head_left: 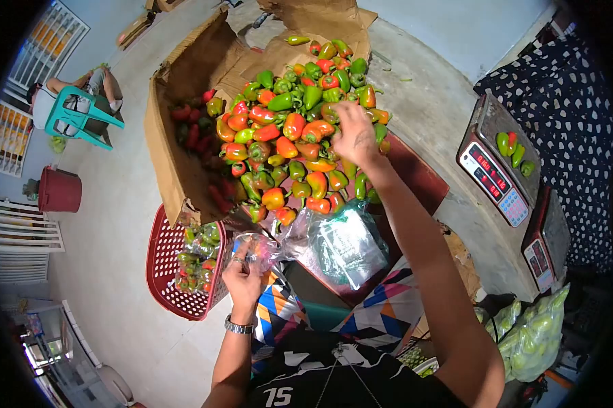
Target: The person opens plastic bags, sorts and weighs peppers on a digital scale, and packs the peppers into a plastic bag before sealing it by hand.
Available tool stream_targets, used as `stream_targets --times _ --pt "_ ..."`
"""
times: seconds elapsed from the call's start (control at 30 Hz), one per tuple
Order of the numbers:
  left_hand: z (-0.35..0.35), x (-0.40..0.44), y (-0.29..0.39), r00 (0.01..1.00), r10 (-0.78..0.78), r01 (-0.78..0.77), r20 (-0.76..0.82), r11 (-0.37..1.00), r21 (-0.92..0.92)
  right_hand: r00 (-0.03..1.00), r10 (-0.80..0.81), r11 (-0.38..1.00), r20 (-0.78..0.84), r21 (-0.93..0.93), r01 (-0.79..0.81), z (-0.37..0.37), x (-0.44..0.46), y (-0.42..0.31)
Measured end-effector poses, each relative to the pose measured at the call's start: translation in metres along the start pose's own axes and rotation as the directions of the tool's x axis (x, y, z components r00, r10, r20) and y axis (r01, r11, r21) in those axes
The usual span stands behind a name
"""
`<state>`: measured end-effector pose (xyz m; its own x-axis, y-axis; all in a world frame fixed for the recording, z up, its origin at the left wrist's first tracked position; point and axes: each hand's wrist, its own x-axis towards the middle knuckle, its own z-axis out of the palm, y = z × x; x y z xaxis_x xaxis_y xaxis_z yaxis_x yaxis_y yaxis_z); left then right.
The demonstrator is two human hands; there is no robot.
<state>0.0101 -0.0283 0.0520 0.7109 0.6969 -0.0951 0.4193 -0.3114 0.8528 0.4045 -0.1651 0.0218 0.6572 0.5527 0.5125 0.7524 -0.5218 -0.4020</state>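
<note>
Red, orange and green bell peppers (293, 127) lie heaped over the torn cardboard box and the red surface in front of me. My right hand (355, 136) is over the right side of the heap, its fingers bent and closed on a mottled pepper (329, 113); the fingertips are partly hidden. Low on the left, my left hand (242, 277) grips a clear plastic bag (259, 250), fingers pinched at its edge. What the bag holds, if anything, is unclear. A stack of clear plastic bags (347, 248) lies just below the heap.
A red basket (158, 272) at left holds bagged peppers (196, 272). The cardboard box (160, 136) has a raised left wall. At right, a digital scale (486, 170) carries several peppers, beside a second scale (541, 251). A person sits on a green chair (72, 112).
</note>
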Motion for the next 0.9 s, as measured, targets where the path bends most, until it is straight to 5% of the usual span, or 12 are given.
stream_targets --times 0.1,0.23,0.27,0.37,0.43,0.5,0.53,0.63,0.67,0.73,0.83,0.9 --pt "0.002 0.001 -0.014 0.99 0.124 -0.119 -0.063 0.99 0.07 0.971 -0.198 0.979 0.136 0.068 0.19 0.013 -0.003 -0.025" --pt "0.001 0.001 -0.016 0.99 0.116 -0.111 -0.075 0.992 0.065 0.946 0.034 0.988 0.323 0.13 -0.08 0.006 -0.002 -0.044" --pt "0.0 0.002 -0.016 0.992 0.103 -0.1 -0.068 0.993 0.056 0.981 0.036 0.973 0.192 0.217 -0.078 0.01 -0.008 -0.045" --pt "0.0 0.004 -0.014 0.986 0.148 -0.144 -0.075 0.988 0.049 0.818 0.415 0.461 0.399 0.682 -0.567 0.021 -0.024 -0.031" --pt "0.003 0.006 -0.023 0.964 0.242 -0.238 -0.106 0.97 0.05 0.718 0.434 -0.006 0.544 0.798 -0.602 0.015 -0.03 -0.017" --pt "0.003 0.006 -0.026 0.967 0.233 -0.228 -0.102 0.972 0.056 0.645 0.272 -0.497 0.715 0.678 -0.542 -0.012 -0.026 -0.016" --pt "0.002 0.006 -0.025 0.971 0.218 -0.213 -0.095 0.975 0.058 0.626 0.315 -0.502 0.714 0.685 -0.528 -0.02 -0.024 -0.021" --pt "-0.003 0.001 -0.009 0.996 0.081 -0.081 -0.041 0.997 0.019 0.663 0.257 -0.343 0.703 0.708 -0.617 -0.012 -0.029 0.004" --pt "-0.004 0.001 -0.001 1.0 0.017 -0.017 -0.013 1.0 -0.017 0.67 0.357 0.05 0.651 0.703 -0.71 -0.005 -0.033 0.005" --pt "-0.004 0.002 0.003 0.999 -0.05 0.051 0.013 0.997 -0.056 0.753 0.457 0.721 0.473 0.299 -0.625 0.005 -0.036 -0.01" --pt "-0.005 0.001 0.004 0.998 -0.062 0.063 0.014 0.996 -0.056 0.94 0.335 0.931 0.069 0.126 -0.341 0.001 -0.038 -0.051" --pt "-0.006 0.002 0.004 0.998 -0.059 0.059 0.006 0.997 -0.047 0.934 0.354 0.916 0.05 0.185 -0.357 0.005 -0.018 -0.069"
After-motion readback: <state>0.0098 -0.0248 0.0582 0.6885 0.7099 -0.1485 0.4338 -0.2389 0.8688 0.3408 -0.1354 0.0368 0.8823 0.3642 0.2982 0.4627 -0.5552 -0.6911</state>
